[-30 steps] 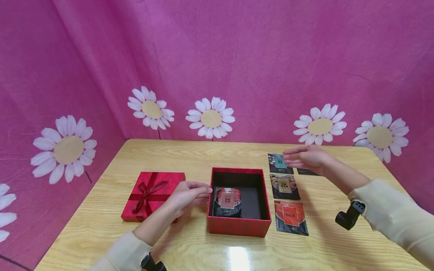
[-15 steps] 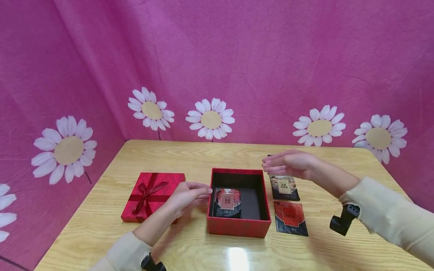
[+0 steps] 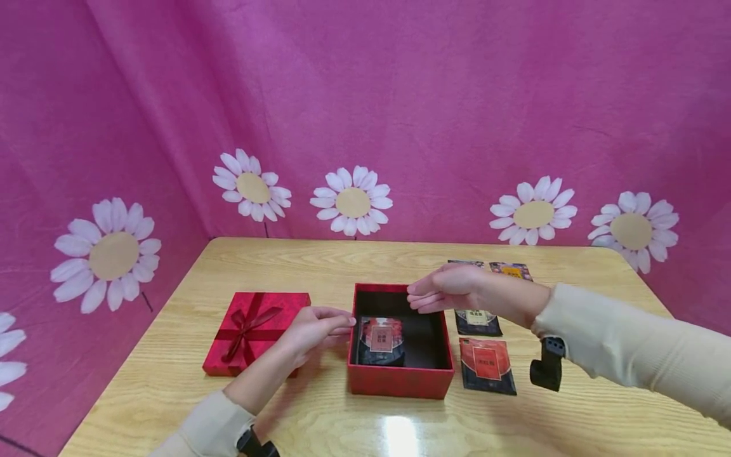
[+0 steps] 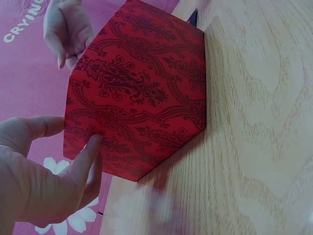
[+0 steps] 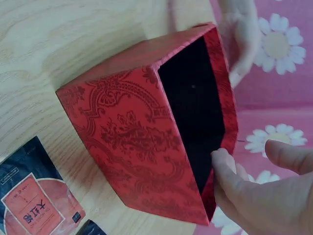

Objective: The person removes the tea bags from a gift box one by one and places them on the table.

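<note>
A red patterned gift box, uncovered, stands on the table with a dark sachet with a red label lying in its left part. My left hand grips the box's left side at the rim; in the left wrist view a finger lies against the outer wall. Above the box's far right corner is my right hand, its fingers nearly straight and thumb apart. The right wrist view shows nothing between those fingers. To the right of the box lies a red and black sachet; a second sachet behind it is partly covered by my forearm.
The red lid with a ribbon bow lies left of the box. At the back right are further sachets, partly hidden by my right hand and arm. A magenta curtain with daisies hangs behind the wooden table.
My right hand has moved left from over the back sachets to above the box. The back sachets show partly again behind it. The left hand and box have stayed in place.
</note>
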Demonstrator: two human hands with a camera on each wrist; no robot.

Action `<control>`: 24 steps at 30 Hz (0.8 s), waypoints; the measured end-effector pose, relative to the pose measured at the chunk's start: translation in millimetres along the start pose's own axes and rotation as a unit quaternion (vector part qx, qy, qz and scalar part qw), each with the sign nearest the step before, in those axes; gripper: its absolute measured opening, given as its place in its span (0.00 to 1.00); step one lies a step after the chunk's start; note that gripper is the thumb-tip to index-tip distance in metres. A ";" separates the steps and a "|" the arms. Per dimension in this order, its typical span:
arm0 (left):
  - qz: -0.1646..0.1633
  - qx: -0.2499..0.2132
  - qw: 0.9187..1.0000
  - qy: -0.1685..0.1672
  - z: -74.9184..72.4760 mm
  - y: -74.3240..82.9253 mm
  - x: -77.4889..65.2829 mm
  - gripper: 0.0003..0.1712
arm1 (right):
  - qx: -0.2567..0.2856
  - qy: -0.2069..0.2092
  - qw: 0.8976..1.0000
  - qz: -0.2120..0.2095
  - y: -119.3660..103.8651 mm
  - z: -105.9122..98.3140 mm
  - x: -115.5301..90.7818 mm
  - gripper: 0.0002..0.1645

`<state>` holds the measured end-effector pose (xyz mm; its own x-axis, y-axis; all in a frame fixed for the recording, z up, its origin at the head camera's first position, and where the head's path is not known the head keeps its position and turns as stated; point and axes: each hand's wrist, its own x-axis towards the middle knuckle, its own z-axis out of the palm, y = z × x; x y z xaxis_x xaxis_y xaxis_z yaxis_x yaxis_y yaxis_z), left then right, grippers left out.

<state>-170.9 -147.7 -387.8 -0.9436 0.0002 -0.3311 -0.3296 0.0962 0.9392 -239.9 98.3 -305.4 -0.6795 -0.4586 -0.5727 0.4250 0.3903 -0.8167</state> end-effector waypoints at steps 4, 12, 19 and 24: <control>-0.001 0.004 1.000 0.002 -0.7 0.2 -0.5 0.17 | -0.021 0.036 0.999 0.031 -1.3 13.0 8.3 0.26; 0.002 -0.002 1.000 -0.003 -1.6 0.1 -0.3 0.18 | -0.047 0.068 0.994 0.078 9.1 40.3 24.7 0.24; 0.006 -0.005 1.000 -0.005 -1.9 -1.1 0.9 0.17 | -0.034 0.066 0.992 0.105 24.6 52.8 33.6 0.27; 0.009 -0.008 1.000 -0.008 -1.5 -0.8 0.9 0.17 | -0.010 0.063 0.993 0.103 27.5 55.1 35.8 0.27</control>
<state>-171.6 -149.3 -388.7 -0.9487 0.0169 -0.3156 -0.3133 0.0802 0.9462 -219.7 48.6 -352.2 -0.6485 -0.2647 -0.7137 0.5521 0.4819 -0.6804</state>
